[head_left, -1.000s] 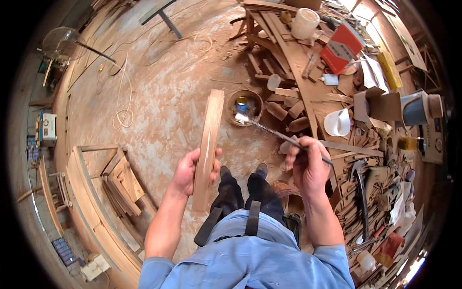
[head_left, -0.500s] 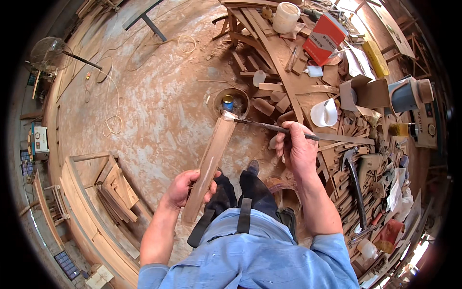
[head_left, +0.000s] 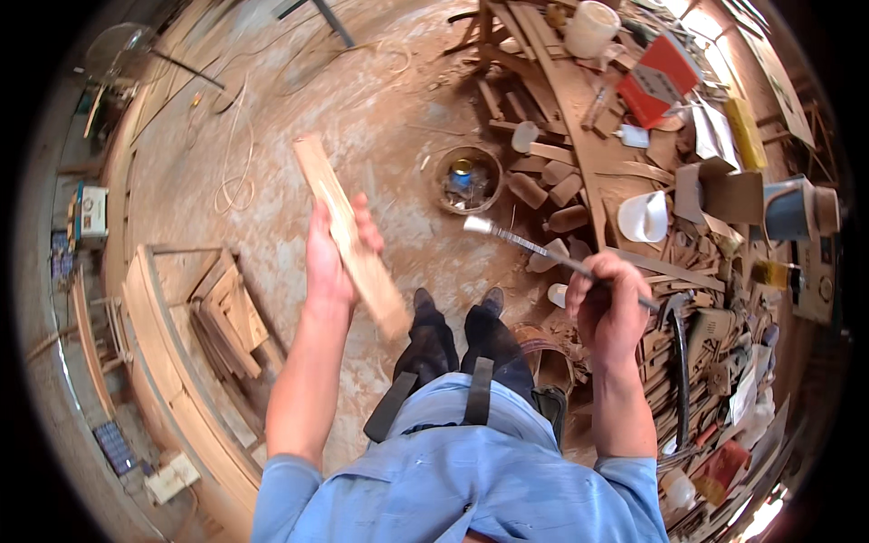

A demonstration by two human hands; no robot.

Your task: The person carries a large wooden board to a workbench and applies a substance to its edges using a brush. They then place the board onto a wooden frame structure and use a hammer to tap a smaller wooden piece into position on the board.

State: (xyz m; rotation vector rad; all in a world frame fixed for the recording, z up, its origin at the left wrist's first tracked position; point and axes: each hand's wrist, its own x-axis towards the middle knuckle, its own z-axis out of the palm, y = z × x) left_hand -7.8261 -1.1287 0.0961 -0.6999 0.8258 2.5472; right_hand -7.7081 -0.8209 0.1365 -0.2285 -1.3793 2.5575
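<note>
My left hand (head_left: pixel 329 262) is closed round the middle of a flat length of wood (head_left: pixel 319 174), held up over the floor and tilted, its far end toward the left. The wood's near end is blurred. In my right hand (head_left: pixel 617 306) is a slim brush (head_left: pixel 534 246) with a dark handle and pale bristles. The bristles point left and are apart from the wood. Beyond the brush tip a round tub (head_left: pixel 497 192) stands on the floor, with a small blue can (head_left: pixel 463 168) inside it.
A cluttered workbench (head_left: pixel 579 136) runs along my right, with a white cut-open jug (head_left: pixel 644 218), a red box (head_left: pixel 658 80), a hammer (head_left: pixel 681 362) and wood offcuts. Curved wooden furniture parts (head_left: pixel 172 362) stand at left. A cable (head_left: pixel 237 163) and a fan (head_left: pixel 120 52) are farther off.
The wood has swung left and away from the brush, its far end now leaning left. My right hand has moved right and down, taking the brush off the wood's end. The whole view has shifted.
</note>
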